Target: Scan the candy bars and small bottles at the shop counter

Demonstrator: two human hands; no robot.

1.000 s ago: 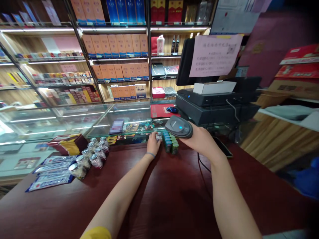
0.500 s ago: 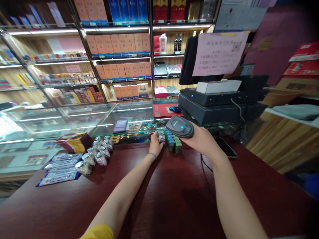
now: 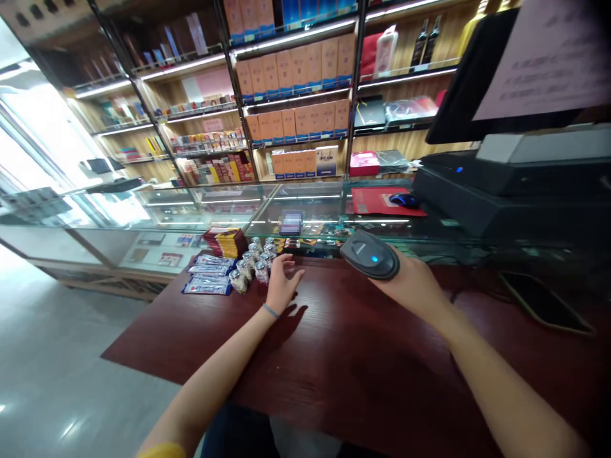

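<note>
My left hand point(image 3: 282, 285) hovers over the brown tabletop, just right of a cluster of small clear jars with silver lids point(image 3: 248, 264). Its thumb and fingers are apart, and nothing shows between them. Held up over the table, a dark grey barcode scanner point(image 3: 370, 254) with a lit blue light sits in my right hand point(image 3: 408, 280), whose fingers wrap its handle, partly out of sight. Left of the jars lie several blue-and-white sachets point(image 3: 209, 275). Behind these stands a row of maroon-and-yellow packets point(image 3: 226, 242). The blue and green containers seen earlier do not show now.
A glass display counter point(image 3: 315, 197) runs behind the brown table point(image 3: 305, 356). On it rest a red mat point(image 3: 372, 201) and a computer mouse point(image 3: 403, 200). A monitor point(image 3: 470, 76) stands at the right, near a dark flat device point(image 3: 547, 302). Stocked shelves line the wall.
My left hand has let go of a silver-lidded jar beside the blue and green containers and moved left to the jar cluster. The view has turned left. The scanner stays in my right hand.
</note>
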